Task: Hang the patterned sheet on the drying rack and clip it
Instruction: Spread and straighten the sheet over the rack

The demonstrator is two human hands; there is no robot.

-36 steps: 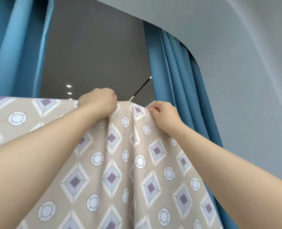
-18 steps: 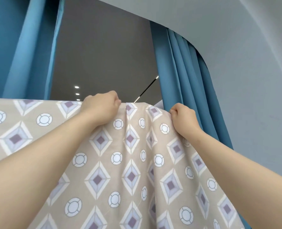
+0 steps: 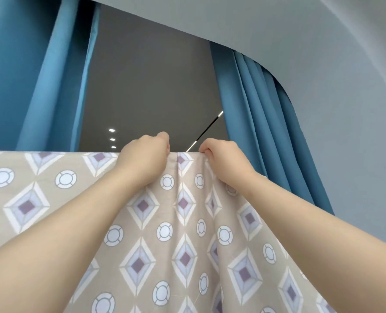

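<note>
Blue curtains (image 3: 29, 75) frame a dark ceiling ahead of us. Below them the patterned sheet (image 3: 183, 204) fills the lower view, its top edge running straight and level from the left border to our hands. That line suggests it lies over a rail of the drying rack, though the rack itself is hidden under the cloth. To the right of our hands the cloth falls away steeply in slanting folds. Our left hand (image 3: 147, 154) is curled over the top edge with its fingers closed on the fabric, and our right hand (image 3: 223, 154), near it, pinches the same edge between thumb and bent fingers. Between them sits a small pleat (image 3: 176, 161). We judge two risks from here. The hanging right side could drag the sheet off the rail once we let go, since no clip is in view, and the pleat, if clipped in, would dry as a crease.
</note>
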